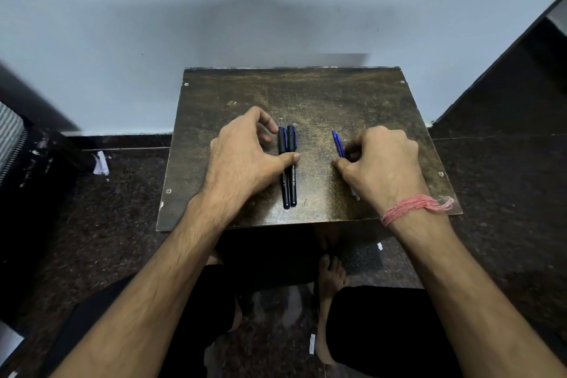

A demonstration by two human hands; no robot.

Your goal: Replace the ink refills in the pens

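Head view: a small, scratched dark-brown wooden worktop (352, 95) stands against a pale blue-grey wall (153, 24), on a dark speckled stone floor (506, 193). Two black capped pens with blue clips and white lettering (288, 169) lie side by side, touching, at the worktop's centre-left, caps toward the wall and ends toward the person.

The left hand (245, 156) sits over the pens from the left. Its fingers are curled, index tip just beside the caps, and its thumb lies across both barrels approx. mid-length; it looks like a loose pinch around the pens, but whether they're lifted or only pressed down can't be told.

Two thin blue ink refills (338, 144) lie close together on the right half of the worktop, well apart from the pens, tips pointing toward the wall. The right hand (380, 163) is curled into a near-fist over their near ends, fingertips and thumb closing on them (most of each refill is hidden under the hand); a pale bit shows below the palm near the wrist. A pink thread band (411, 207) wraps the right wrist.

Below the worktop edge: dark trousers (383, 331) and a bare foot (329, 279) on the floor. White paper scraps (101, 164) lie at left by the wall.
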